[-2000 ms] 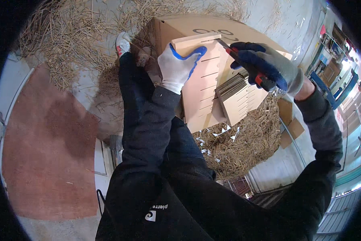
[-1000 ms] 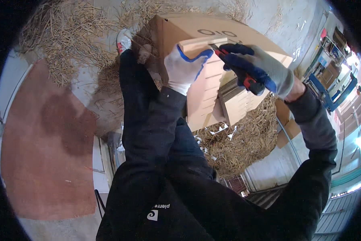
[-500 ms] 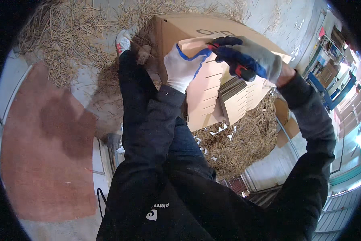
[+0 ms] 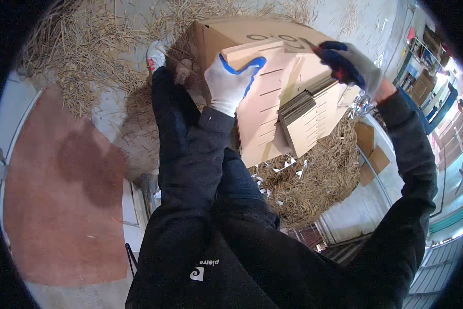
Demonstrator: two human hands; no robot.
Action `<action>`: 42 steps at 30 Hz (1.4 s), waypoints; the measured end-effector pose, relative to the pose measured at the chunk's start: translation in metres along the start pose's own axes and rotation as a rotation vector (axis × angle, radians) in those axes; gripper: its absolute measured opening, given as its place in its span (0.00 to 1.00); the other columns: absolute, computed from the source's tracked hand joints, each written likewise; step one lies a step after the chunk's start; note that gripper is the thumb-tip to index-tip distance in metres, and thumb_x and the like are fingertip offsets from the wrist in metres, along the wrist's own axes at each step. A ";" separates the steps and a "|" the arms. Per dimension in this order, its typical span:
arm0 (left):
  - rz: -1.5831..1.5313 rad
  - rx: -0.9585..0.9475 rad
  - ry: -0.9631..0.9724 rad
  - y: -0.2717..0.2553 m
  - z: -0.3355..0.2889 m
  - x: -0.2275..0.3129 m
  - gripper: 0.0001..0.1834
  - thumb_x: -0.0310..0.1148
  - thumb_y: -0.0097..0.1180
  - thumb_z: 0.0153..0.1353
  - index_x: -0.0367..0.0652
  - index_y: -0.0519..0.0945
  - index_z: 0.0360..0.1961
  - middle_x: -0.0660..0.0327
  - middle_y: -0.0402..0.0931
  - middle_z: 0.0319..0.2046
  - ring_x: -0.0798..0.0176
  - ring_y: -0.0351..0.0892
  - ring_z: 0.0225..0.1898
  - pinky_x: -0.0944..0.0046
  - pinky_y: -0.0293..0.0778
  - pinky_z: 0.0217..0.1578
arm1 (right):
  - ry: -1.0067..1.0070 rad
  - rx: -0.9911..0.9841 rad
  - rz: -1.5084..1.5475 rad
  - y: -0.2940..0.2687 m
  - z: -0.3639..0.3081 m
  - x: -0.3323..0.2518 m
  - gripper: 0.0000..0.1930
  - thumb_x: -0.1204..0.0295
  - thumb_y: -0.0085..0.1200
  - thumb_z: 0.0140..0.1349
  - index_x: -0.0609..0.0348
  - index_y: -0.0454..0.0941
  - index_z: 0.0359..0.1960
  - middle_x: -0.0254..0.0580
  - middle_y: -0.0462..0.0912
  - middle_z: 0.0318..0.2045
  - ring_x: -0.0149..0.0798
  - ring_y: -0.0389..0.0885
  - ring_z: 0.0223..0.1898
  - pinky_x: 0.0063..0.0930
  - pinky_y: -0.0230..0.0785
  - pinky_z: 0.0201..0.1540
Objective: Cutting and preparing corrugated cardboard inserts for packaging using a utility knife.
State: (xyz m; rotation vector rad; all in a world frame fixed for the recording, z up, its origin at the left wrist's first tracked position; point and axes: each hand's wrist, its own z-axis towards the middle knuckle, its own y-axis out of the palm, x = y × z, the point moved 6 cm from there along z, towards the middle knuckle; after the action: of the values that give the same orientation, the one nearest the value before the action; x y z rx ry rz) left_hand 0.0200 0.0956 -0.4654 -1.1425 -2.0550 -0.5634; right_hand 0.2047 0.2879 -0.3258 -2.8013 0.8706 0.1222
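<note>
My left hand (image 4: 227, 85), in a white glove with a blue palm, grips the upper left part of a stack of slotted cardboard sheets (image 4: 265, 110). Its thumb lies across the top face; the other fingers are mostly hidden. A second batch of slotted cardboard pieces (image 4: 306, 123) rests to the right, edges showing. Off the stack's upper right, my right hand (image 4: 352, 69), in a grey and dark blue glove, is curled around a small red and black tool (image 4: 337, 75). Blur and fingers hide the tool's exact kind. Behind the sheets stands a large brown cardboard box (image 4: 221, 33).
Loose straw (image 4: 92, 46) covers the floor at upper left, and a straw heap (image 4: 314, 190) with white paper scraps lies below the sheets. A reddish-brown board (image 4: 61, 206) is at the left. A blue metal frame (image 4: 432, 116) and cluttered shelving stand far right.
My right hand has moved right with the tool, away from my left hand and the sheets' top edge. My left hand keeps its hold and has shifted slightly left.
</note>
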 end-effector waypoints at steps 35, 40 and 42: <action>1.228 -0.339 1.567 -0.101 -0.280 0.359 0.15 0.28 0.64 0.44 0.41 0.84 0.37 0.50 0.84 0.38 0.52 0.86 0.40 0.59 0.83 0.38 | -1.044 -0.266 0.972 0.113 -0.224 -0.036 0.33 0.64 0.63 0.53 0.68 0.72 0.60 0.37 0.81 0.31 0.22 0.70 0.18 0.15 0.62 0.20; 1.384 -0.324 1.795 -0.103 -0.321 0.382 0.11 0.22 0.62 0.45 0.42 0.84 0.33 0.55 0.84 0.36 0.57 0.87 0.34 0.62 0.83 0.36 | -1.050 -0.102 0.935 0.108 -0.244 -0.024 0.28 0.66 0.59 0.58 0.65 0.72 0.60 0.36 0.82 0.32 0.20 0.66 0.17 0.15 0.58 0.19; 1.465 -0.329 1.881 -0.101 -0.328 0.385 0.09 0.22 0.62 0.47 0.43 0.83 0.32 0.55 0.84 0.35 0.58 0.86 0.35 0.63 0.83 0.37 | -0.959 -0.147 0.852 0.111 -0.259 -0.019 0.29 0.67 0.62 0.57 0.64 0.73 0.60 0.37 0.85 0.37 0.18 0.68 0.20 0.13 0.60 0.21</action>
State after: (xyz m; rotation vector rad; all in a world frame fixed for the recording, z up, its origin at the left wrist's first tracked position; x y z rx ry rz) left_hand -0.0831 0.0378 0.0367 -1.0755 0.5447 -0.6516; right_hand 0.1303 0.1520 -0.0894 -1.8270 1.6357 1.5033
